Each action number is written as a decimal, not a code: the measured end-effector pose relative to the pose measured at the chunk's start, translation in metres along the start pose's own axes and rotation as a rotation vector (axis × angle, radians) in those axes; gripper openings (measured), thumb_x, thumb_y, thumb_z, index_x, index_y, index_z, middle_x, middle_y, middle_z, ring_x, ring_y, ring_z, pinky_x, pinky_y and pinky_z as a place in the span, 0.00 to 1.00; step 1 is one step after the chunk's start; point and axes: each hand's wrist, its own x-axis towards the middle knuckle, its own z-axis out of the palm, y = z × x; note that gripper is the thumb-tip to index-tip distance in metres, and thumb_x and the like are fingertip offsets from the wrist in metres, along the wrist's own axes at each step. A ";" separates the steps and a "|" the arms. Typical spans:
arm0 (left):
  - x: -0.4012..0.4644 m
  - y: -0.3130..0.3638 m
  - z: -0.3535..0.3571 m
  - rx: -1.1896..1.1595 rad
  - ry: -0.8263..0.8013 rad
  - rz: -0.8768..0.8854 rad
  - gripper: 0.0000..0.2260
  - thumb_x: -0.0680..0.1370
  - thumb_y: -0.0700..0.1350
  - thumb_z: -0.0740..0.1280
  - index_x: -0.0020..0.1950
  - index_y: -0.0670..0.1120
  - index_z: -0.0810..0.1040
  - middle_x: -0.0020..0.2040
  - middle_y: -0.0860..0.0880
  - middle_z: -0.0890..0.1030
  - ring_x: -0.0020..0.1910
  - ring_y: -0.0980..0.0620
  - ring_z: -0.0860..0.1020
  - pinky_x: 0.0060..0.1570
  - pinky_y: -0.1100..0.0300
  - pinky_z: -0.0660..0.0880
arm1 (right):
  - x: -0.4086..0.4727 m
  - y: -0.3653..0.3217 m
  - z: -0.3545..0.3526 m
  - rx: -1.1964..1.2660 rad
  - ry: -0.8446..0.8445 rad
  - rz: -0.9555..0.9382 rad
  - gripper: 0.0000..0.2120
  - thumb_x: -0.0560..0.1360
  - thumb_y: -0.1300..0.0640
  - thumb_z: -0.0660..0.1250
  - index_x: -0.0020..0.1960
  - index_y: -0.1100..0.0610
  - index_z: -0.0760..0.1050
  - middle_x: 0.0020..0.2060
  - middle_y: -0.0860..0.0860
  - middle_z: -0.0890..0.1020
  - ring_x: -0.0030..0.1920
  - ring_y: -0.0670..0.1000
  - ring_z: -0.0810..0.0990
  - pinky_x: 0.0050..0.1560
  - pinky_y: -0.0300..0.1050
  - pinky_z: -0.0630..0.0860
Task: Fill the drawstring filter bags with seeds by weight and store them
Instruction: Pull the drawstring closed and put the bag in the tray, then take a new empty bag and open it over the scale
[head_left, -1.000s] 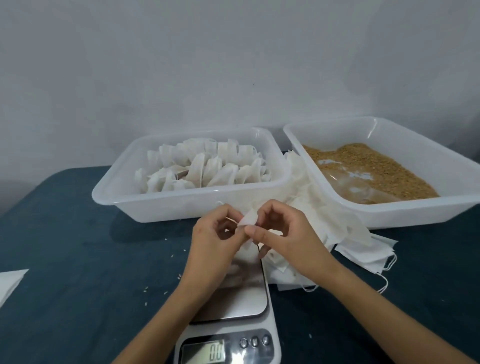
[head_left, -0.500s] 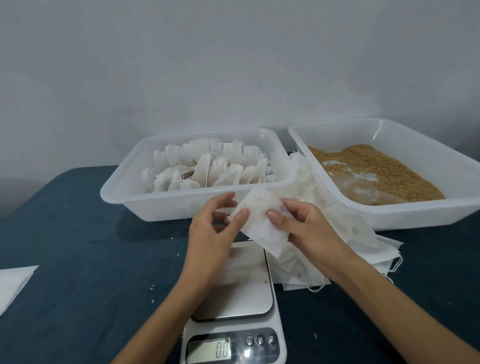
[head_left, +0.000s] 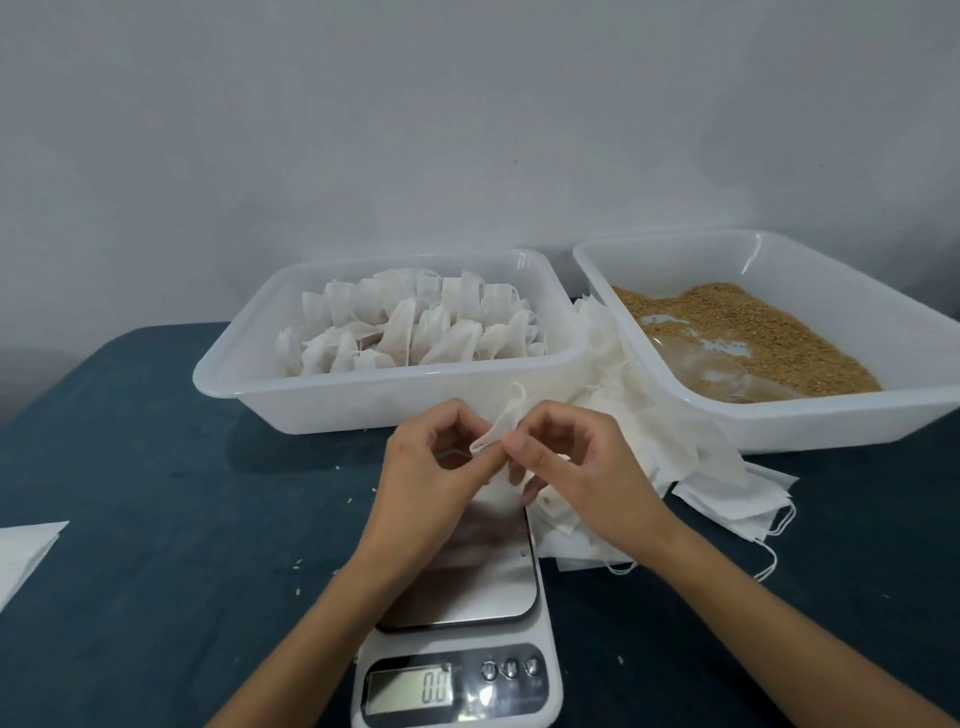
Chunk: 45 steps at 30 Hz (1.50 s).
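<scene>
Head view: left hand (head_left: 434, 462) and right hand (head_left: 569, 460) both pinching mouth of empty filter bag (head_left: 498, 431), above scale (head_left: 460, 587) reading zero; opening step, likely; next, spread mouth, scoop seeds (head_left: 753, 332) from right tray (head_left: 779, 421)

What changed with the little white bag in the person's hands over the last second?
Half a second ago the filter bag was spread flat between both hands; now the left hand and right hand pinch it bunched at its top edge. Both hands kept hold above the scale, which reads 0.0 as before. The two trays and the pile of empty bags stayed put.
</scene>
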 end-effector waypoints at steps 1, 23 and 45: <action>-0.001 0.002 0.000 -0.019 -0.023 0.012 0.08 0.78 0.44 0.76 0.42 0.42 0.82 0.38 0.46 0.84 0.41 0.43 0.84 0.47 0.45 0.81 | 0.001 0.000 -0.002 0.011 0.027 -0.006 0.11 0.77 0.52 0.72 0.46 0.60 0.79 0.38 0.52 0.84 0.39 0.53 0.83 0.37 0.53 0.82; -0.005 -0.003 0.016 -0.278 0.046 -0.084 0.04 0.81 0.34 0.69 0.47 0.36 0.79 0.39 0.44 0.83 0.39 0.49 0.83 0.44 0.59 0.82 | 0.003 -0.004 -0.007 -0.028 0.213 -0.111 0.10 0.76 0.64 0.73 0.43 0.55 0.73 0.38 0.58 0.81 0.40 0.57 0.83 0.46 0.44 0.80; -0.011 0.007 0.015 0.173 0.037 0.262 0.06 0.80 0.42 0.72 0.54 0.50 0.85 0.54 0.56 0.84 0.60 0.48 0.81 0.60 0.52 0.77 | 0.004 -0.009 -0.010 0.003 0.150 -0.038 0.13 0.80 0.48 0.69 0.47 0.57 0.84 0.43 0.62 0.83 0.46 0.64 0.82 0.51 0.61 0.78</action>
